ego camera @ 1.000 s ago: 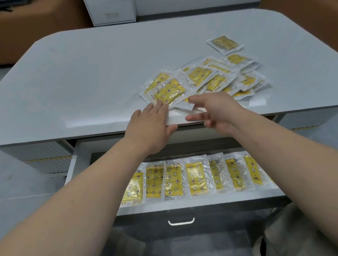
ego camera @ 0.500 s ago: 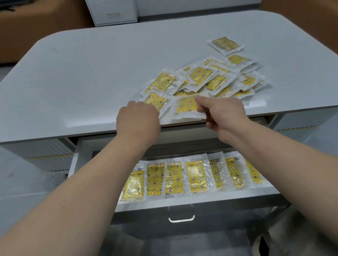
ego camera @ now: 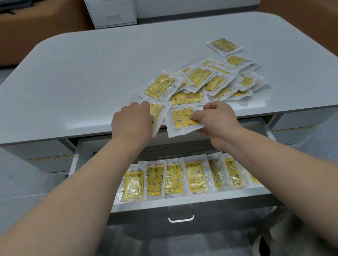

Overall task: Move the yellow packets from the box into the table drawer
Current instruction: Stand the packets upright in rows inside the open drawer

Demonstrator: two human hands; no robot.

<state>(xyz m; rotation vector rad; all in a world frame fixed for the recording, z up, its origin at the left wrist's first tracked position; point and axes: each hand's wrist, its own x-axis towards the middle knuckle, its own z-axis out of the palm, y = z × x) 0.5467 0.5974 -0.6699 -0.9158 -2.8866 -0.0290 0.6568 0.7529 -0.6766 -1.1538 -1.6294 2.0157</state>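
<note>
Yellow packets (ego camera: 201, 82), each a clear wrapper round a yellow sheet printed with stars and moons, lie in a loose overlapping heap on the grey surface (ego camera: 95, 73), beyond the open drawer (ego camera: 192, 198) and a little to its right. One lone packet (ego camera: 224, 46) sits apart at the side of the heap farthest from the drawer. Inside the drawer a row of packets (ego camera: 173, 177) stands side by side along its front wall, overlapping slightly, with the right end of the row hidden behind the right forearm. Both hands are at the surface's near edge, directly above the back of the drawer. The left hand (ego camera: 132, 121) is knuckles-up with its fingers curled over the left-hand packet (ego camera: 157, 112), gripping it so that the wrapper's lower corner hangs past the edge toward the drawer. The right hand (ego camera: 217, 116) pinches the right-hand packet (ego camera: 181, 120) between thumb and fingers at its right side, and the packet tilts with its lower edge out over the drawer opening. The two held packets are just beside each other, at the side of the heap nearest the drawer. A metal handle (ego camera: 181, 219) shows on the drawer's front face. Far beyond the drawer stands a white cabinet (ego camera: 111, 6), with brown sofas (ego camera: 18, 33) to either side.
</note>
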